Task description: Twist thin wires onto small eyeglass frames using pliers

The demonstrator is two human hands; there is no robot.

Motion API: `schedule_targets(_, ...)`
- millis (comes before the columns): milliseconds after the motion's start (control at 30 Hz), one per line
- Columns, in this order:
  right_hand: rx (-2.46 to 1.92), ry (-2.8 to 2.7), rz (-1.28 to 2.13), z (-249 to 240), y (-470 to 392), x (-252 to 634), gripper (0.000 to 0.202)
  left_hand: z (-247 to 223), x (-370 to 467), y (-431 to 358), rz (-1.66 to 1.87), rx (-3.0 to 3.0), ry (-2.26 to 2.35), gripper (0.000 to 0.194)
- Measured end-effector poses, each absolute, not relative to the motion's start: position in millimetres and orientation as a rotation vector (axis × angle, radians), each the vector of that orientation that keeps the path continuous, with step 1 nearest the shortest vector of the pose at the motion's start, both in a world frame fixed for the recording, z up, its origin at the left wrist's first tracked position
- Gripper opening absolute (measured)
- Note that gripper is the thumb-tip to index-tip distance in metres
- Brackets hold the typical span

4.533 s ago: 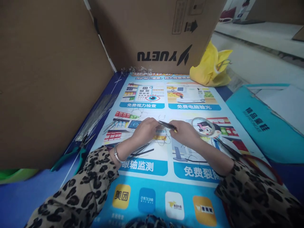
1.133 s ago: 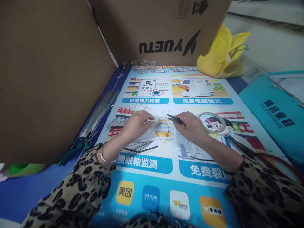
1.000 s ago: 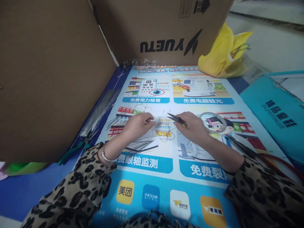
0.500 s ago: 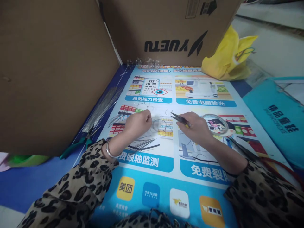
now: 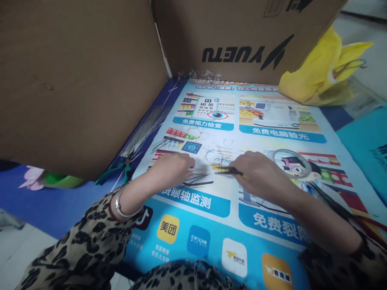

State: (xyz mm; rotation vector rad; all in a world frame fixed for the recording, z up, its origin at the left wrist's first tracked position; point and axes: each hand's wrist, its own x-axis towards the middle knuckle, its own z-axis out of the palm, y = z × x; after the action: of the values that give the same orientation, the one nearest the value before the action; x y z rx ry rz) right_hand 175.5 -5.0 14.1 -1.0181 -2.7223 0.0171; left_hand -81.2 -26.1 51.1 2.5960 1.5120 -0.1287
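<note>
My right hand (image 5: 252, 169) grips small dark pliers (image 5: 228, 170), whose jaws point left. My left hand (image 5: 175, 171) is closed beside a bundle of thin wires (image 5: 198, 179) on the printed poster (image 5: 196, 203); whatever its fingertips pinch is too small to make out. Between and just beyond the hands lies a loop of thin bent wire (image 5: 214, 155). A small U-shaped piece of wire (image 5: 228, 142) rests farther back. A round clear ring (image 5: 292, 163) sits beyond my right hand.
Cardboard panels (image 5: 75, 80) stand at the left and back. Long wires (image 5: 145, 129) and teal-handled pliers (image 5: 121, 167) lie left. A yellow bag (image 5: 311, 80) is back right, near a teal bag (image 5: 365, 141). A red-handled tool (image 5: 332, 201) lies right; small wire pieces (image 5: 208, 75) sit behind.
The view has shifted, with the scene moving rightward. My left hand has come lower, toward the wire bundle. The pliers in my right hand now lie lower and more level.
</note>
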Motion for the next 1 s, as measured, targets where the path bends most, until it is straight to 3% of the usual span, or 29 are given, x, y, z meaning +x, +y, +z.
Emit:
schedule_targets(167,-0.865,-2.75,-0.023,19.6,-35.4,151.0,0.02,39.3,-79.6,-28.7,-0.165,2.67,1.522,0.013)
schedule_targets(367,-0.785,-2.794,0.094,10.7,-45.7,142.7,0.018,35.4,-78.8,-31.8,-0.167,2.764,1.427,0.015)
schedule_targets(667,-0.611,-2.742,0.118,3.2,-50.4,140.8,0.022,41.6,-78.1,-38.1,-0.217,2.846,1.221,0.015)
schedule_targets(1000,-0.465,-2.608,0.037,-2.3,-48.0,142.5,0.024,58.2,-81.1,-32.6,-0.24,2.68,1.299,0.013)
